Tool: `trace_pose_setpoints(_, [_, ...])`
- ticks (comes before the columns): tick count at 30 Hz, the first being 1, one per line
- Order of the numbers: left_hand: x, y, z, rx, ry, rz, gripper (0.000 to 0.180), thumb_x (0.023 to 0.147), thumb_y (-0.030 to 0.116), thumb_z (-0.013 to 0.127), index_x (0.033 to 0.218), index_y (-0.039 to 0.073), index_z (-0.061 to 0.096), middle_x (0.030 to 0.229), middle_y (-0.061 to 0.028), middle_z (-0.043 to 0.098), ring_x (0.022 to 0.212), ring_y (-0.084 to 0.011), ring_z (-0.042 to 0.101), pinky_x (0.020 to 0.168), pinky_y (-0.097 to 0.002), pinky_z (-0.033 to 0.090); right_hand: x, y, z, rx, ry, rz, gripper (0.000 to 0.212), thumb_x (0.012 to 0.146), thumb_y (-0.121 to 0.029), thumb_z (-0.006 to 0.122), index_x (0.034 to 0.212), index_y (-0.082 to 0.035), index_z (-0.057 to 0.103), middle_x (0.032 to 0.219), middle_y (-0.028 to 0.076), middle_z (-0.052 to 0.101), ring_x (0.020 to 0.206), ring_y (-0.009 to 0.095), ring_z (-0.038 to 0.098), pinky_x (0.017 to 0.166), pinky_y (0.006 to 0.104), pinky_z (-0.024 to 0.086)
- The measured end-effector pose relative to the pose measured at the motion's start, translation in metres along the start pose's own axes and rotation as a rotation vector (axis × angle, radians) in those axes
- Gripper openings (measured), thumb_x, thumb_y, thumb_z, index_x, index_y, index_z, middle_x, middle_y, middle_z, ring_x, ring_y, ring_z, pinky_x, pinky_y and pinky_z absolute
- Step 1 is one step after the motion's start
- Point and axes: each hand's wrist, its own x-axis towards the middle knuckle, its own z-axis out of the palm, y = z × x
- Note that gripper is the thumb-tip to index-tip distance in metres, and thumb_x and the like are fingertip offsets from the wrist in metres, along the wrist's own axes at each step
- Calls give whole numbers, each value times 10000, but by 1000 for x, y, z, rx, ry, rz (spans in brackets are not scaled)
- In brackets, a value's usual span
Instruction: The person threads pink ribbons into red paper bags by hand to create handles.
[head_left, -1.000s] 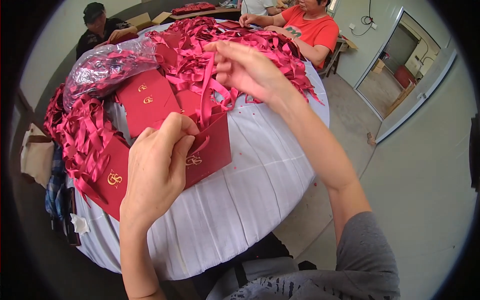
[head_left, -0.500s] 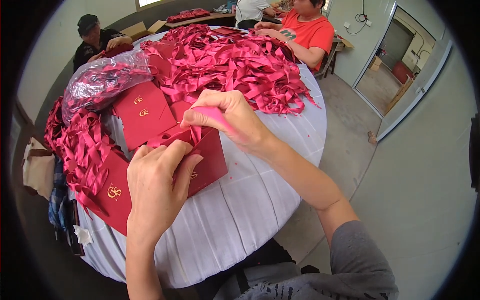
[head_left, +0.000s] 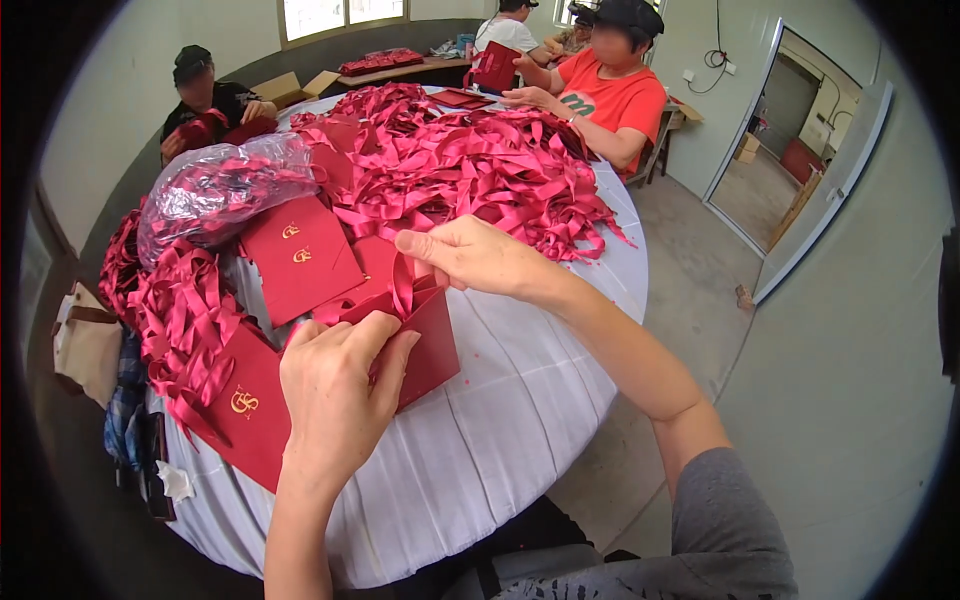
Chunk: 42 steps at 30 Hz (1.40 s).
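Note:
A red paper gift bag [head_left: 435, 345] stands open-topped on the table in front of me. My left hand [head_left: 335, 400] is closed on its near upper edge, thumb outside and fingertips hidden over the rim. A red satin ribbon [head_left: 402, 288] rises in a loop from the bag's mouth. My right hand [head_left: 485, 262] is at the far right rim, its thumb and curled fingers closed on the ribbon's upper part. Another red bag [head_left: 245, 405] with a gold emblem lies flat just left of my left hand. Flat red bags [head_left: 300, 258] also lie beyond.
A big heap of red ribbons [head_left: 470, 165] covers the far table. More ribbons [head_left: 185, 310] and a clear plastic bag of ribbons [head_left: 225, 190] are at left. White cloth [head_left: 500, 420] covers the round table. Co-workers sit across; one in a red shirt [head_left: 620, 100] holds a red bag.
My right hand has shifted from above the bag's mouth to its far right rim, with its thumb now straighter. The view has tilted up slightly. The red-shirted co-worker now holds up a bag.

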Motion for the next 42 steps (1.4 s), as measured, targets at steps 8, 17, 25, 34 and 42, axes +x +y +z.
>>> trace_pose_setpoints(8, [2, -1, -1, -5, 9, 21, 135, 772, 144, 697, 742, 68, 589, 528, -68, 521, 490, -234, 505, 552, -342, 346, -4, 17, 7, 578, -305, 7, 376, 917, -393, 580, 929, -34, 691, 891, 53, 672, 866, 120, 613, 789, 283, 484])
trace_pose_setpoints(17, [2, 1, -5, 11, -68, 8, 149, 778, 162, 705, 756, 56, 603, 586, -70, 574, 523, -225, 518, 576, -332, 352, 3, -1, 18, 739, -64, -240, 196, 850, -136, 680, 1001, -11, 676, 972, 100, 687, 899, 140, 643, 826, 277, 497])
trace_pose_setpoints(25, [3, 5, -4, 4, -71, 6, 141, 776, 151, 704, 756, 57, 602, 587, -74, 570, 520, -226, 513, 585, -331, 352, 14, -5, 16, 676, 122, -323, 176, 861, -178, 675, 927, -15, 679, 910, 81, 698, 831, 83, 639, 673, 201, 467])
trace_pose_setpoints(34, [3, 6, -4, -21, -21, 41, 87, 762, 81, 675, 753, 60, 591, 533, -73, 522, 486, -233, 504, 531, -341, 341, 15, -12, 19, 713, 189, -353, 187, 850, -199, 687, 894, -17, 696, 828, 33, 686, 631, 17, 499, 552, 177, 365])
trace_pose_setpoints(42, [2, 5, -3, -10, -30, 29, 70, 759, 51, 654, 783, 49, 589, 542, -87, 518, 504, -251, 521, 544, -356, 363, 18, -11, 18, 666, 191, -323, 195, 862, -209, 671, 903, -20, 695, 791, 15, 666, 646, 28, 526, 569, 182, 402])
